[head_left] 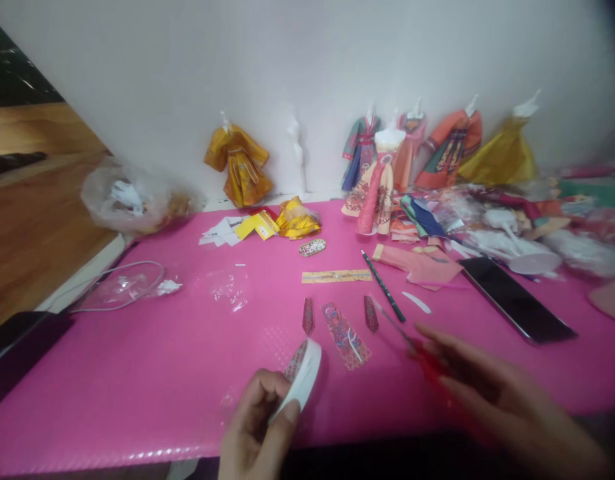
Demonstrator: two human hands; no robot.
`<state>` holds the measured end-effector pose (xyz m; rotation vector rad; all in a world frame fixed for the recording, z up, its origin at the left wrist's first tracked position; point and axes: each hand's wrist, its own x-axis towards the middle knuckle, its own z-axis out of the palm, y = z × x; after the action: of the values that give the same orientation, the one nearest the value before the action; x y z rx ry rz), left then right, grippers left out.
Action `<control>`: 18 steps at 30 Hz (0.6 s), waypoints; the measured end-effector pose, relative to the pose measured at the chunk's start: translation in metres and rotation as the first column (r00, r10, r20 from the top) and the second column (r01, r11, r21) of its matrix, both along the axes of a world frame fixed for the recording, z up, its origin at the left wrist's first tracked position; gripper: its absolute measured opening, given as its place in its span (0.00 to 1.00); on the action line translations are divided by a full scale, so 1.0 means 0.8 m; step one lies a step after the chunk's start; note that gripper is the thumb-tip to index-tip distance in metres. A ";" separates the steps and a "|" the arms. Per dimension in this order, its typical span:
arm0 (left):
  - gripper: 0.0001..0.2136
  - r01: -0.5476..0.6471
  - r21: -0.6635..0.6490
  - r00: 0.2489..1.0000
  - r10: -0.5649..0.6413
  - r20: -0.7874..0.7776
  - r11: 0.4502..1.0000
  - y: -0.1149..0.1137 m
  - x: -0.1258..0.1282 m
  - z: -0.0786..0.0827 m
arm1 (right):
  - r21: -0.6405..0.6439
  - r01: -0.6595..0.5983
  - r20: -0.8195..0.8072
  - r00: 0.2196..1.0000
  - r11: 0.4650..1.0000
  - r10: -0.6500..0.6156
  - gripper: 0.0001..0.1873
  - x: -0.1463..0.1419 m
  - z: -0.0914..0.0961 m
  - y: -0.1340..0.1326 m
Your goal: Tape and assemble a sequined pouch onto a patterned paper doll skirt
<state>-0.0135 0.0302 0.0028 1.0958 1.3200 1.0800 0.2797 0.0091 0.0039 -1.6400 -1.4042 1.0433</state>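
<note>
A pink-covered table (137, 393) stands against a white wall (187, 67). At the near edge, the left hand (260, 423) grips a roll of white tape (310, 373) between thumb and fingers, tilted above the table. To its right, the blurred right hand (480, 380) holds red-handled scissors (430, 367), blades toward the far left; whether they are parted cannot be told. Just beyond lies a patterned panel (346, 337) between two dark red pieces (308, 317), with a tan strip (336, 276) farther off. A phone (517, 300) lies right; small dressed figures (240, 167) line the far side. The step seems to be readying tape; cutting it would call for a free end drawn out between the blades.
</note>
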 end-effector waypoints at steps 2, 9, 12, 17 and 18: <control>0.11 0.016 0.002 1.000 -0.016 0.009 1.000 0.000 -0.001 -0.004 | 0.010 -0.157 0.020 0.987 0.988 0.157 0.28 -0.014 -0.006 -0.004; 0.08 -0.002 0.051 0.994 0.007 -0.108 0.999 -0.008 0.006 -0.004 | 0.272 -0.462 0.314 0.872 0.844 0.376 0.33 -0.048 -0.005 -0.004; 0.08 0.014 0.074 0.990 -0.004 -0.144 0.997 -0.007 0.005 -0.003 | 0.291 -0.560 0.385 0.811 0.776 0.441 0.38 -0.051 -0.002 0.002; 0.07 0.048 0.080 0.985 -0.034 -0.166 0.996 -0.007 0.003 -0.005 | 0.267 -0.628 0.433 0.756 0.731 0.491 0.39 -0.046 -0.012 0.003; 0.07 0.056 0.079 0.985 -0.042 -0.168 0.995 -0.007 0.003 -0.006 | 0.263 -0.632 0.442 0.751 0.729 0.491 0.39 -0.046 -0.014 0.002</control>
<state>-0.0109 0.0245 -0.0019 1.2979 1.3807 1.0323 0.2432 0.0109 -0.0073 -1.1244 -2.2952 0.7132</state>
